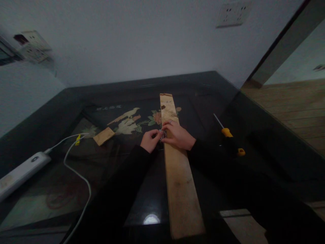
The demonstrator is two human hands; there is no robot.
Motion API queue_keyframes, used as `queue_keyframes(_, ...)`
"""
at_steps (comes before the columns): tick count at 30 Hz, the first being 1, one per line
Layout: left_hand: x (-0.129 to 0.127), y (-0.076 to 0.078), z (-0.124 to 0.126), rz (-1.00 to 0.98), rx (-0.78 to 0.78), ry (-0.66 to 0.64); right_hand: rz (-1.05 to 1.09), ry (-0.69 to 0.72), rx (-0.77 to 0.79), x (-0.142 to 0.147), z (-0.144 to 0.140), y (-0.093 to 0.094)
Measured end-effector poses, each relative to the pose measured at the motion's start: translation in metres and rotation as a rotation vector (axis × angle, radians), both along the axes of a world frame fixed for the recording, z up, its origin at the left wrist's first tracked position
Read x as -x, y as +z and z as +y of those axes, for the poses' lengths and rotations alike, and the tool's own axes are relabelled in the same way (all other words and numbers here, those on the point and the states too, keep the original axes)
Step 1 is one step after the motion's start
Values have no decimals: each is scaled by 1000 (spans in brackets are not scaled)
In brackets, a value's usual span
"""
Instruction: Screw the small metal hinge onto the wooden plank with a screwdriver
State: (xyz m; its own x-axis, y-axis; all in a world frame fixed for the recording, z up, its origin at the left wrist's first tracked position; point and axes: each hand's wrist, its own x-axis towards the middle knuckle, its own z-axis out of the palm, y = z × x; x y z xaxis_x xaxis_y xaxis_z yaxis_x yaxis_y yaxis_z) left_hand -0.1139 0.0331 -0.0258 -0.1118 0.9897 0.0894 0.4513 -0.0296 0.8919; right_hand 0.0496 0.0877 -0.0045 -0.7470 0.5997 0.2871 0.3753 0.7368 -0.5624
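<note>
A long pale wooden plank [179, 176] lies on the dark glass table [218, 101], running away from me. At its left edge sits a small shiny metal piece [162, 133], perhaps a hinge. My left hand [150, 140] pinches that piece from the left with curled fingers. Resting on top of the plank, my right hand [177, 135] has its fingertips on the same metal piece. Both arms wear black sleeves.
A screwdriver with a yellow and black handle [228, 135] lies right of the plank. A small wooden block [104, 136] sits to the left. A white power strip [21, 171] with a white cable [76, 166] is at the far left. Wall sockets are mounted above.
</note>
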Motion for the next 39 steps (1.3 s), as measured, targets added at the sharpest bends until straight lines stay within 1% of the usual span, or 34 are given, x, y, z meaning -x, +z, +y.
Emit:
queue_keyframes(5,1,-2,1,25,18,11,-17,-3,-6,0,-1,1)
queue_keyframes(14,4,-6,2,51,37,7,-78,26,-59,-1,0,-5)
queue_keyframes(16,3,-6,2,64,39,5,-73,29,-49,-5,2,-3)
queue_keyframes(18,3,-6,2,74,35,6,-67,9,-48,-16,3,2)
queue_keyframes(20,4,-6,1,86,29,5,-58,-41,-74,-36,2,8)
queue_keyframes(23,4,-5,0,122,30,-1,-78,-160,-162,-85,-3,12)
queue_keyframes(25,4,-5,0,144,31,-3,-116,-299,-254,-123,-10,11)
queue_keyframes(27,5,-4,0,158,30,-10,-201,-457,-338,-159,-18,8)
queue_keyframes(29,5,-3,0,174,34,-18,-312,-623,-395,-186,-28,1)
queue_keyframes(30,5,-2,1,183,39,-19,-394,-683,-397,-196,-32,-3)
queue_keyframes(33,4,-1,1,194,51,-10,-497,-789,-407,-206,-44,-13)
queue_keyframes(36,4,0,0,176,58,3,-512,-805,-376,-200,-49,-18)
queue_keyframes(39,2,0,0,139,74,15,-504,-806,-311,-191,-48,-20)
